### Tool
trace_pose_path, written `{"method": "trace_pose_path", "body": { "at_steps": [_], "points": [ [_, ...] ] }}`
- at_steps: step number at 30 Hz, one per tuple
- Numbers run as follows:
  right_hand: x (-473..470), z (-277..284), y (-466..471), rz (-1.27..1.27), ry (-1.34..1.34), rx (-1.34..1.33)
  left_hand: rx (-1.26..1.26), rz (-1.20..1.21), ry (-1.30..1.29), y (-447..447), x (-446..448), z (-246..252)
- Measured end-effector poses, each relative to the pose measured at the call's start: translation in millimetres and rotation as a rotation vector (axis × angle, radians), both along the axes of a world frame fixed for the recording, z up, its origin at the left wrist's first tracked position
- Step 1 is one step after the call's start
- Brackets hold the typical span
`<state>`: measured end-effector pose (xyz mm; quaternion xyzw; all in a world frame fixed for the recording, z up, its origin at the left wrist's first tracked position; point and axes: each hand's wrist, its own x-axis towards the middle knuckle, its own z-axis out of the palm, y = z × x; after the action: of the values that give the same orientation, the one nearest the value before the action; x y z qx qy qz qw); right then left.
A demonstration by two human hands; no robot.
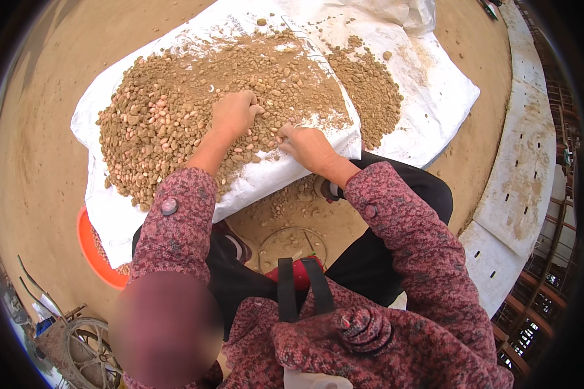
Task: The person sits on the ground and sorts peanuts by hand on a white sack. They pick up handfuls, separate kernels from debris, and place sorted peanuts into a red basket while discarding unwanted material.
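Note:
A broad heap of soil clods mixed with shelled peanuts lies on a white woven sack before me. Bent over the middle of the heap is my left hand, its fingertips down among the clods; whether they pinch anything cannot be told. To its right, my right hand rests near the sack's front edge, thumb and fingers close together at small pieces. Pinker peanuts show mostly at the heap's left part.
Another pile of clods lies on white sheeting at the right. An orange basin holding peanuts stands at the lower left, near a wheeled cart. Pale slabs line the right side. A wire ring lies between the feet.

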<state>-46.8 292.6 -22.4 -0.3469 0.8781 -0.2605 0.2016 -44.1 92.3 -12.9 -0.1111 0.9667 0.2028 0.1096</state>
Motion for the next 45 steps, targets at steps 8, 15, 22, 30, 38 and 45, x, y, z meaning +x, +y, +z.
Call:
{"method": "trace_pose_path", "body": {
  "at_steps": [8,15,22,30,38,45],
  "points": [
    [-42,1,12,-0.236,-1.168,-0.532,0.718,0.249,-0.021,-24,-1,-7],
    [-23,-14,-11,-0.065,-0.239,-0.369,1.777,0.349,-0.084,-51,9,13],
    [-39,-3,-1,-0.259,-0.973,-0.448,0.257,0.228,-0.139,-25,30,20],
    [-17,-19,-9,-0.092,-0.518,-0.406,0.140,0.168,-0.048,3,37,3],
    [-15,-24,-23,0.099,0.149,-0.242,0.933,0.462,-0.249,-23,27,8],
    [-34,27,-26,-0.151,-1.303,-0.659,2.352,0.571,0.152,-45,58,58]
  ]
}}
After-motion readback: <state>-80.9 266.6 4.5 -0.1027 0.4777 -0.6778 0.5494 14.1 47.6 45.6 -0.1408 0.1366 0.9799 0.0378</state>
